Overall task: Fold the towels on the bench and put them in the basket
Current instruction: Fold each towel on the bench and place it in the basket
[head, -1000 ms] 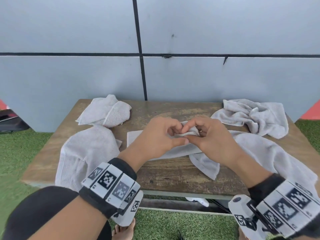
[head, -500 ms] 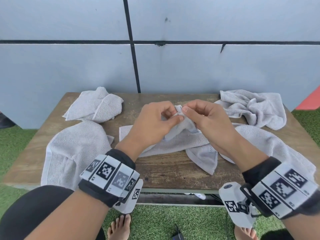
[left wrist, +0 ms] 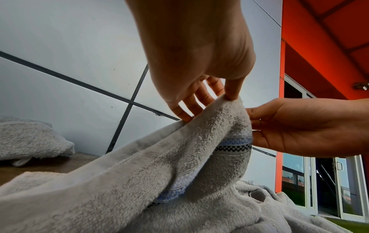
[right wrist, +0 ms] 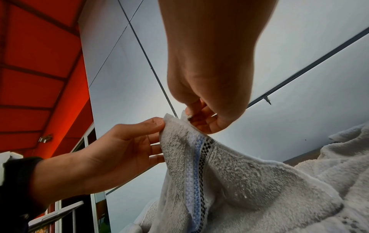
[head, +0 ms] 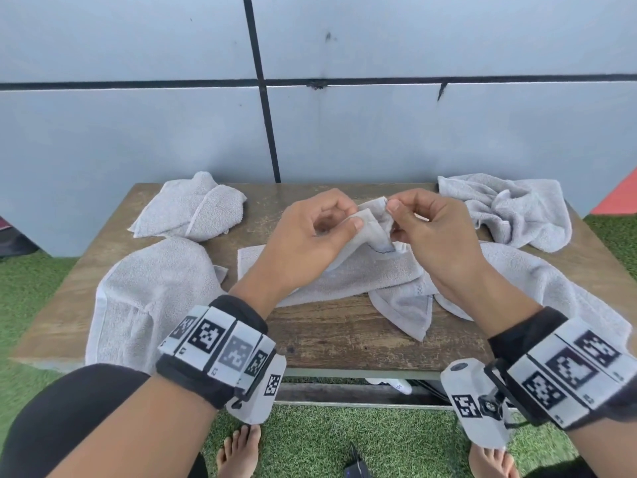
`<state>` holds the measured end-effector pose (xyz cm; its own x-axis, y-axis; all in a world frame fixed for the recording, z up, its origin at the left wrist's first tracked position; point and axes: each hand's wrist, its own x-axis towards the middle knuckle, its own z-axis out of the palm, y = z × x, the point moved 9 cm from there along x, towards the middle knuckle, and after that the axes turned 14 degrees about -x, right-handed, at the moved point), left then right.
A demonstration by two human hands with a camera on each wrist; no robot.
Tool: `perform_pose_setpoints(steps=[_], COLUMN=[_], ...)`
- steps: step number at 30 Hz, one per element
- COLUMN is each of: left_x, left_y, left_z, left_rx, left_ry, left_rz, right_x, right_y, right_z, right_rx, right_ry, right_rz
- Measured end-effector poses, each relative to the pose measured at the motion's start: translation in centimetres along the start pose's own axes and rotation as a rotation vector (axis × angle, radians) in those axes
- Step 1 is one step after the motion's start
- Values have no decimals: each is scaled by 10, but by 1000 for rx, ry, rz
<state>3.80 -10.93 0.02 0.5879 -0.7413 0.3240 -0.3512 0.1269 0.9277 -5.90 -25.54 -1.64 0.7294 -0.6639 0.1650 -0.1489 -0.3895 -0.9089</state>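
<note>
A grey towel [head: 355, 270] lies across the middle of the wooden bench [head: 331, 332], one end lifted off the wood. My left hand [head: 312, 236] pinches that raised end between thumb and fingers. My right hand [head: 427, 229] pinches the same end's corner right beside it. The wrist views show the towel [left wrist: 179, 157] [right wrist: 229, 173] with a blue and black checked band, held by the left hand [left wrist: 215, 94] and the right hand [right wrist: 199, 116]. No basket is in view.
Other grey towels lie on the bench: a folded one [head: 189, 208] at the back left, one [head: 148, 291] hanging over the front left edge, a crumpled one [head: 510, 208] at the back right, a long one [head: 551, 294] on the right. A grey wall stands behind; green turf below.
Both hands have lifted the towel's end up off the bench and moved slightly apart along its edge. The head view has shifted a little.
</note>
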Motion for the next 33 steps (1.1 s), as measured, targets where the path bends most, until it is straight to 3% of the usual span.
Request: perform_pose_setpoints(steps=[10, 19, 33], left_x=[0, 5, 11], left_y=[-10, -15, -22], left_z=[0, -5, -3], left_rx=[-6, 10, 26], left_ry=[87, 154, 121], left_rz=[-11, 7, -55], right_x=[-12, -8, -7], right_y=[2, 5, 19], right_z=[13, 21, 28], right_rx=[-1, -16, 109], right_ry=[-181, -217, -239], right_rz=[-32, -34, 38])
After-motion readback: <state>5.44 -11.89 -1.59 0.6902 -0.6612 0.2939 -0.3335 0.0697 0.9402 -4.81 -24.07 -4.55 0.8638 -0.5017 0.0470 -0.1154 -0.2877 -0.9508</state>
